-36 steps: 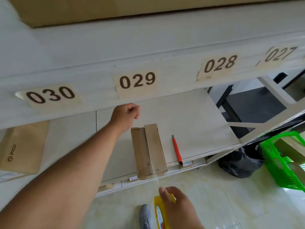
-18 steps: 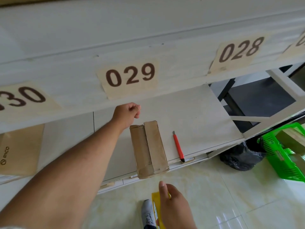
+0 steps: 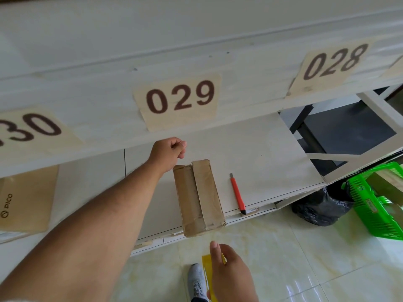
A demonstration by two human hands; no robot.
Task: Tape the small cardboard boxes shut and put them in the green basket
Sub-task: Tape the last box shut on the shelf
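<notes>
A small brown cardboard box lies lengthwise on the white lower shelf, its near end overhanging the shelf's front edge. Clear tape appears to run along its left half. My left hand is a closed fist just behind the box's far left corner; what it pinches cannot be seen. My right hand is low, in front of the box, gripping a yellow tape dispenser. The green basket stands on the floor at the right with boxes inside.
A red utility knife lies on the shelf right of the box. A brown Pico envelope sits at the left. A black plastic bag is beside the basket. The numbered upper shelf overhangs. My shoe is on the tiled floor.
The view has shifted left and closer. My right hand with the dispenser has drawn slightly further down and back from the box. My left fist has stayed at the box's far end.
</notes>
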